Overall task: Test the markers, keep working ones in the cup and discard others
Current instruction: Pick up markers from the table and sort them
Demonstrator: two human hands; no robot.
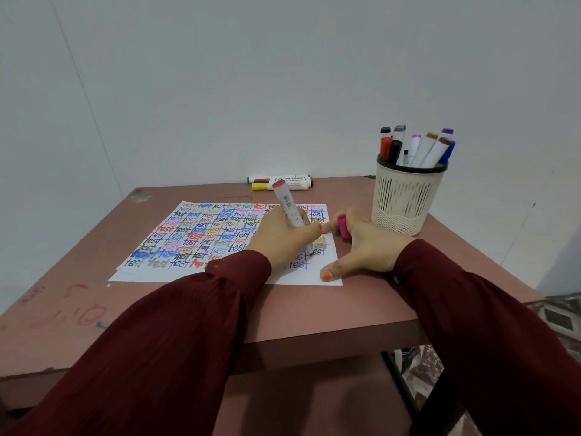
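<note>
**Left hand point(283, 237) writing with a white-barrelled marker with a pink end point(287, 202); right hand point(364, 247) holding its loose pink cap point(343, 228).**

The left hand's fingers are closed round the lower barrel. The dark tip below the grip meets the white paper sheet covered in coloured "test" words point(204, 234), and the pink end rises above and behind it. Just right of this grip, the right hand pinches the pink cap between its fingers, with the thumb spread flat on the sheet's near corner. Beyond that hand stands the beige slotted plastic cup with a black rim point(405, 196), filled with upright assorted markers point(423, 149). Far behind the writing grip, a few whiteboard markers point(279, 182) lie at the back edge of the reddish-brown table point(314, 309).
</note>
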